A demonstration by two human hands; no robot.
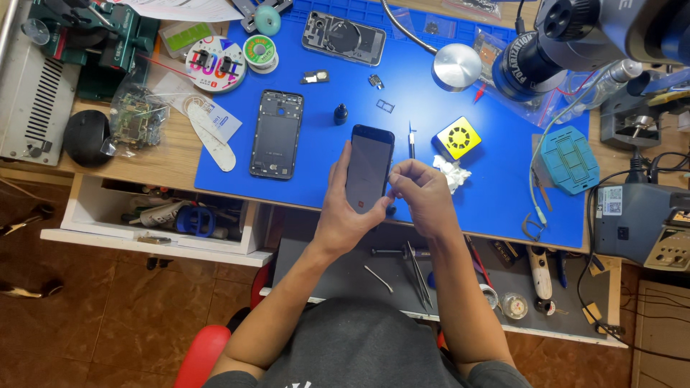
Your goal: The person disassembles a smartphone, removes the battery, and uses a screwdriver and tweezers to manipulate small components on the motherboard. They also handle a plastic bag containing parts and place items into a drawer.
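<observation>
Nearest the body, an open drawer holds tweezers (419,276) and small tools. Above it, both hands meet over the near edge of the blue mat (474,93). Left hand (343,215) is clamped on the dark phone (369,169), gripping it from below and from its left side, thumb up along the left edge. The phone's long axis runs away from the body, screen up, top end tilted slightly right. Right hand (424,194) sits at the phone's right edge — fingertips pinched together, touching or just beside that edge; whether something tiny is held in the pinch cannot be made out. The phone's lower end is hidden behind the left palm. Farther out on the counter (172,154): a bare phone frame (276,134) lying left of the phone, a crumpled white wipe (451,172), a yellow square tool (460,138) — then a back cover (343,37) at the mat's far edge.
</observation>
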